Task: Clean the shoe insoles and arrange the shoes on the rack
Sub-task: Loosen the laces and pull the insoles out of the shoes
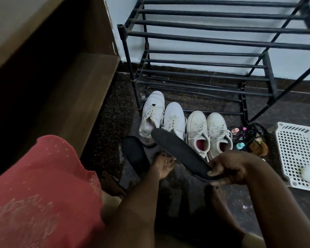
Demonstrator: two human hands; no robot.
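At lower centre, the black insole (180,152) was pinched at its near end by the right hand (229,169), its long axis pointed up-left toward the white shoes (174,119). The left hand (162,165) was held spread and empty just under its middle, nearer the free end.

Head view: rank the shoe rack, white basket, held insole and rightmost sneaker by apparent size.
1. shoe rack
2. white basket, partly cut off by the frame
3. held insole and rightmost sneaker: similar length; the insole is nearer, so unranked
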